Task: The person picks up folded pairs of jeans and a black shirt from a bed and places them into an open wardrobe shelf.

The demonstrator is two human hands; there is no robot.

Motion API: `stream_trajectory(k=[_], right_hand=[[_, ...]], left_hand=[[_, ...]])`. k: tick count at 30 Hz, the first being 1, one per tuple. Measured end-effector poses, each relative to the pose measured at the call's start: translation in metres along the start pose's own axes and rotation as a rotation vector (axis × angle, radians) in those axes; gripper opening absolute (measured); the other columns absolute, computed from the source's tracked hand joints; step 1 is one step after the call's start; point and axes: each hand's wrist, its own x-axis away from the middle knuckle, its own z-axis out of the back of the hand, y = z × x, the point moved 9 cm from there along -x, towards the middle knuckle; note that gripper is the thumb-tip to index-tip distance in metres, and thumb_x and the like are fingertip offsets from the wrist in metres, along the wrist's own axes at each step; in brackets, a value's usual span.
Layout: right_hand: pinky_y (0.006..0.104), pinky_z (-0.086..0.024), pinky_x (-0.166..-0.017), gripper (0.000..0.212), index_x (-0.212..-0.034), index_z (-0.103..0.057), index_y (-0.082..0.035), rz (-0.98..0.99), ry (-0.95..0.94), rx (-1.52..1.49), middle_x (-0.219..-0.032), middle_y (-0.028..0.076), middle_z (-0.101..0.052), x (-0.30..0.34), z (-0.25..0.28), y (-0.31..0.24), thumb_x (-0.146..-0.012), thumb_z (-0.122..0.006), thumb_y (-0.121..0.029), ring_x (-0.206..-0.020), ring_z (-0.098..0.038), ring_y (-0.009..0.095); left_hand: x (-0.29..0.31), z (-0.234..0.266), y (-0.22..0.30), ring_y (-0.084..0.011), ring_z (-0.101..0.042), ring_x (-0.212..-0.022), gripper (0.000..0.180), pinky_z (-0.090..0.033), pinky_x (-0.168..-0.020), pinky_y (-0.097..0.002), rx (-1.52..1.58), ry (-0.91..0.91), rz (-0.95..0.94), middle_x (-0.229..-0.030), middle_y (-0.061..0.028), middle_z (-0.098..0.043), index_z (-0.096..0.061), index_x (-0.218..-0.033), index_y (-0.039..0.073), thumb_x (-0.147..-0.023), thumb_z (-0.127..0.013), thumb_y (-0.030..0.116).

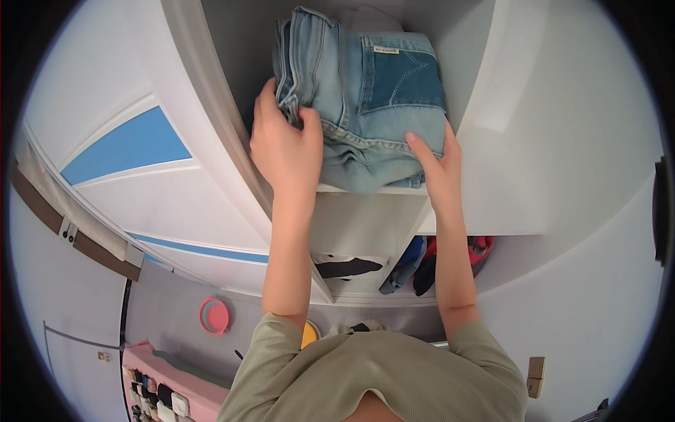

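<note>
A folded pair of light blue jeans point(365, 91) lies on a white wardrobe shelf point(394, 190), a darker back pocket facing up. My left hand point(285, 144) grips the jeans' folded left edge, thumb over the top. My right hand point(437, 163) presses flat against the lower right corner of the jeans. Both arms reach up from the lower edge of the picture.
White wardrobe walls point(485, 77) stand on both sides of the shelf. On a lower shelf lie dark folded clothes point(348, 267) and blue and red garments point(429, 260). A white door with blue stripes point(126, 148) is at the left. A pink round object point(214, 315) lies below.
</note>
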Motion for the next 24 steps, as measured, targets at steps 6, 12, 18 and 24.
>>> stream_trajectory(k=[6,12,18,24], right_hand=[[0.0275,-0.041,-0.088,0.053,-0.122,-0.045,0.007,0.042,-0.004,-0.058,-0.109,0.015,-0.057,-0.003,-0.002,-0.003,-0.081,-0.066,-0.020,-0.098,-0.055,0.019],[0.0278,-0.043,-0.085,0.053,-0.121,-0.045,0.006,-0.162,-0.027,-0.048,-0.109,0.016,-0.057,0.001,-0.004,0.000,-0.082,-0.065,-0.024,-0.096,-0.056,0.020],[0.0255,-0.052,-0.061,0.058,-0.125,-0.042,0.004,-0.028,0.035,0.086,-0.109,0.015,-0.056,-0.007,0.014,0.026,-0.082,-0.065,-0.026,-0.091,-0.058,0.019],[0.0241,-0.051,-0.057,0.059,-0.127,-0.042,0.003,-0.110,0.004,0.042,-0.111,0.015,-0.056,-0.008,0.002,0.020,-0.081,-0.065,-0.027,-0.089,-0.059,0.018]], left_hand=[[-0.012,0.006,0.017,-0.0310,-0.057,-0.097,0.044,-0.048,-0.077,-0.0408,-0.117,0.074,-0.029,-0.103,-0.0115,-0.061,-0.054,-0.115,0.006,-0.072,-0.055,0.015],[-0.003,-0.004,-0.011,-0.0340,-0.042,-0.115,0.042,-0.044,-0.086,-0.0451,-0.190,0.105,-0.084,-0.127,-0.0113,-0.045,-0.051,-0.118,0.011,-0.077,-0.055,0.019],[0.059,-0.008,0.002,-0.0401,-0.029,-0.125,0.044,-0.017,-0.104,-0.0539,-0.165,0.047,-0.257,-0.135,-0.0126,-0.039,-0.050,-0.125,0.014,-0.083,-0.047,0.021],[0.085,-0.040,-0.004,-0.0466,-0.010,-0.133,0.054,0.004,-0.097,-0.0702,-0.252,-0.170,-0.296,-0.144,-0.0118,-0.027,-0.048,-0.129,0.024,-0.076,-0.051,0.031]])
